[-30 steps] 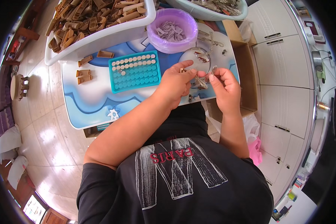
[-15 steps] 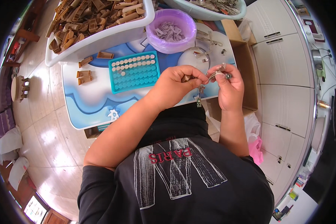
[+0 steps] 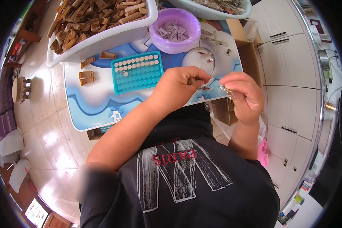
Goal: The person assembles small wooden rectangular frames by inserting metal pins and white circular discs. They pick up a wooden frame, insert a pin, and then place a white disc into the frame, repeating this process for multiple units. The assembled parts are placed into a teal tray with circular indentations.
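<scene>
Over the table's right front edge, my left hand (image 3: pixel 178 88) is closed in a pinch, with a small brownish piece (image 3: pixel 191 80) partly showing between its fingers. To its right, my right hand (image 3: pixel 246 95) closes its thumb and fingers on a small bundle of shiny metallic parts with thin wires (image 3: pixel 227 91). Thin wires seem to stretch across the gap between the hands. A small reddish part (image 3: pixel 204 88) lies or hangs just below the left fingertips; I cannot tell which. Further left, a teal tray (image 3: pixel 138 84) holds rows of round white discs and one single disc below them.
Several brown plastic casings (image 3: pixel 86 74) lie left of the tray. At the back stand a white tub (image 3: pixel 102 49) of such casings, a purple lined bowl (image 3: pixel 195 41) of small pale pieces, and a pale blue basin (image 3: pixel 216 13) of wired parts. A cardboard box (image 3: pixel 251 64) stands right.
My right hand has moved right and slightly down, away from the left, carrying the metallic bundle. The small green part that dangled below the hands no longer shows. My left hand has barely moved.
</scene>
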A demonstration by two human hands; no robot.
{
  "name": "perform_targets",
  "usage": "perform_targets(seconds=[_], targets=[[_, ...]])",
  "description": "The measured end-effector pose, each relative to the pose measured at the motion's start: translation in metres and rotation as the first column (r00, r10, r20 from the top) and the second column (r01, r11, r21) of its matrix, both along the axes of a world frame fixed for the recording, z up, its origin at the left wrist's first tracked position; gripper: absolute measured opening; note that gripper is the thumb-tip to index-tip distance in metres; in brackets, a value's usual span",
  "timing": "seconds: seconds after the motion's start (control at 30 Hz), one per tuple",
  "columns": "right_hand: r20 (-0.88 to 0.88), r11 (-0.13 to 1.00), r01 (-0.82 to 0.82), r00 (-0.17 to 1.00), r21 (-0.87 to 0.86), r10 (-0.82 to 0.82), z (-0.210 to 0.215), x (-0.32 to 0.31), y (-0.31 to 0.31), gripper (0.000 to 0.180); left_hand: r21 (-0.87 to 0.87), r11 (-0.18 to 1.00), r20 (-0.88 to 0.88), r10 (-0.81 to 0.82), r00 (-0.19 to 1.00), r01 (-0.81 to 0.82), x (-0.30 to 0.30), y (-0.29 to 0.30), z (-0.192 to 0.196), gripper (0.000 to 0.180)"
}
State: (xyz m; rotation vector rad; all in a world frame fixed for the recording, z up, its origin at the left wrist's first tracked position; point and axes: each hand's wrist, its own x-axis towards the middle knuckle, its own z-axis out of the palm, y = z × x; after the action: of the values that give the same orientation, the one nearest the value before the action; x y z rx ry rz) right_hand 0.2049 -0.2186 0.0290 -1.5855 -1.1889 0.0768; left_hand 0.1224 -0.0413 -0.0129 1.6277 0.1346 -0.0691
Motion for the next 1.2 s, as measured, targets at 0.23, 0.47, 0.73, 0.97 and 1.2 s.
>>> perform_targets(seconds=[0.23,0.47,0.73,0.97,1.2], targets=[[-0.253,0.904,0.331,0.930,0.269,-0.265,-0.007,-0.009,0.004,0.012,-0.103,0.918,-0.025,0.382,0.924,-0.382,0.013,-0.008,-0.027,0.018],[0.011,0.907,0.395,0.916,0.142,-0.401,-0.015,-0.021,0.012,0.016,-0.125,0.981,-0.116,0.136,0.984,-0.150,-0.038,0.004,0.020,0.017],[-0.227,0.978,0.148,0.967,0.145,-0.113,-0.015,-0.063,0.044,0.015,-0.926,0.360,-0.220,-0.268,0.938,-0.114,-0.074,0.014,0.017,0.053],[-0.704,0.990,0.138,0.707,0.034,-0.074,-0.015,-0.084,0.065,0.009,-0.839,0.471,-0.143,0.292,0.946,-0.273,-0.091,0.031,0.009,0.042],[-0.770,0.950,-0.089,0.611,-0.299,-0.185,-0.020,-0.080,0.073,0.010,-0.191,0.890,0.254,0.452,0.855,-0.414,-0.102,0.046,0.010,0.013]])
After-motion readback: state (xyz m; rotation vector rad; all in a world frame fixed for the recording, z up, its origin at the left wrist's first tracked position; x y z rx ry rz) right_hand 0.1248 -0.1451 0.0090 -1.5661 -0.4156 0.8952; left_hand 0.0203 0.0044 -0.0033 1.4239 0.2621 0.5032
